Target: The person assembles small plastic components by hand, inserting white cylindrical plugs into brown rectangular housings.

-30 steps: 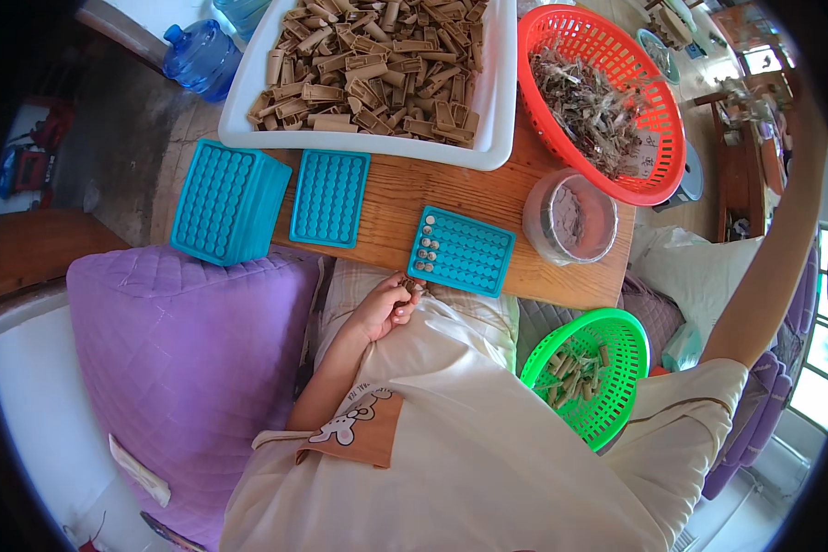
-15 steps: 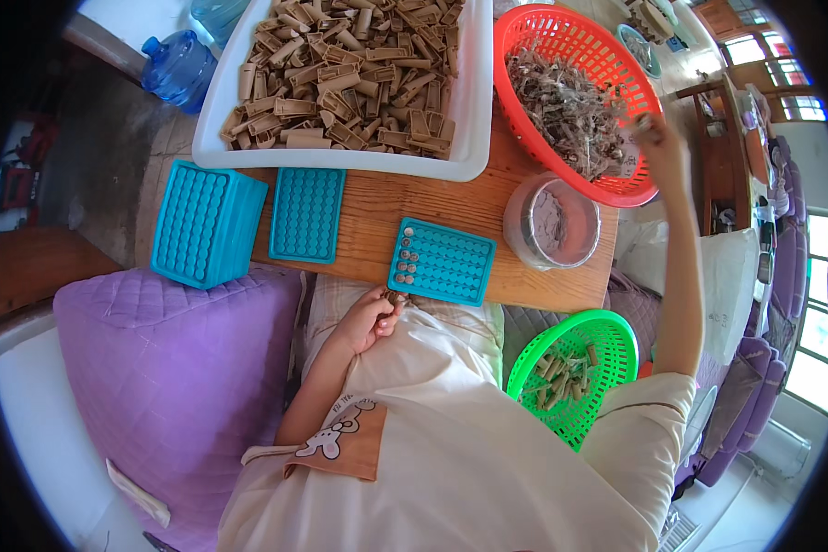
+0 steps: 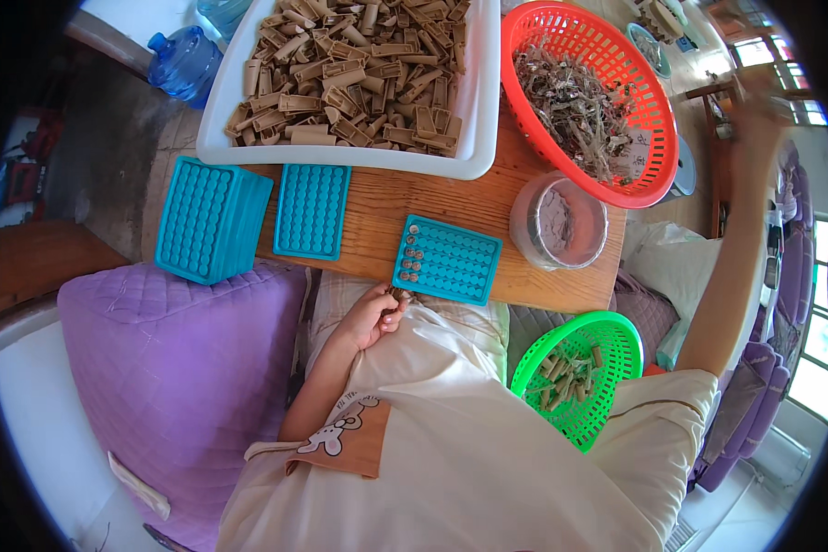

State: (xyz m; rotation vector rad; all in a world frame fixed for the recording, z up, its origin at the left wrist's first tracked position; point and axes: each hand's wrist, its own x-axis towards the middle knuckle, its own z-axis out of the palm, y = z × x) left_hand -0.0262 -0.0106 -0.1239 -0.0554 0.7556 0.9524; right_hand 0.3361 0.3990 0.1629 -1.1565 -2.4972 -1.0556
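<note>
My left hand (image 3: 373,315) is in my lap at the near edge of a blue tray (image 3: 455,262) with rows of round pockets. Its fingers are closed round something small and brownish that I cannot make out. Several small round metallic-looking pieces (image 3: 410,264) sit in the pockets at the tray's left end. Far up on the right, beyond the red basket, my right hand (image 3: 760,106) is raised at the end of a stretched arm. Motion smears its fingers, so their state does not show. The red basket (image 3: 664,175) holds a heap of small parts with clear plastic bits.
A white bin (image 3: 484,92) of tan plastic shells stands at the back. On the left are another blue tray (image 3: 312,212) and a blue tray stack (image 3: 213,221). A tub of greyish paste (image 3: 591,241) stands right, above a green basket (image 3: 627,359) with tan pieces.
My right hand has swung from above the red basket's right rim outward, farther up and right. My left hand has stayed by the tray. The whole view has shifted slightly.
</note>
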